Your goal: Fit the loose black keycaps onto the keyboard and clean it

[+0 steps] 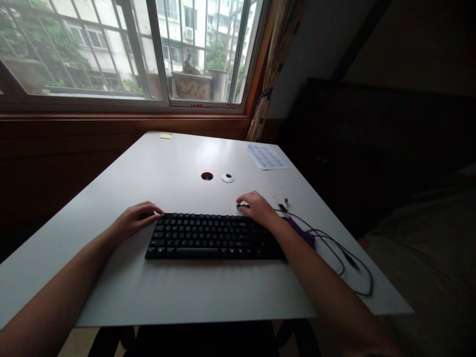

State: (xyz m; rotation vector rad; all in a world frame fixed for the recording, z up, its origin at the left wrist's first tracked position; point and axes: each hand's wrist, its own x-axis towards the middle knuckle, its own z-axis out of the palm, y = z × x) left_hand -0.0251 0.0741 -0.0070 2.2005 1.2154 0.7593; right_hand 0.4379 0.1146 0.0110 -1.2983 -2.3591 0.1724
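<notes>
A black keyboard (201, 237) lies flat on the white table (178, 173). At its top left corner is my left hand (139, 218), thumb and fingertips closed together at a key there. My right hand (255, 206) is over the upper right part of the keyboard, fingers bent around small black keycaps (243, 206) just behind the keyboard's back edge. Whether the fingers grip these keycaps or only touch them cannot be made out. My right forearm covers the keyboard's right end. A purple cloth (303, 233) lies beside that end, partly behind the forearm.
Black cable (370, 277) loops over the table's right side. Small items (284, 206) lie behind the cloth. Farther back are a round hole (207, 176), a white round cover (227, 177), printed paper (268, 156) and a yellow note (165, 136). A window stands beyond.
</notes>
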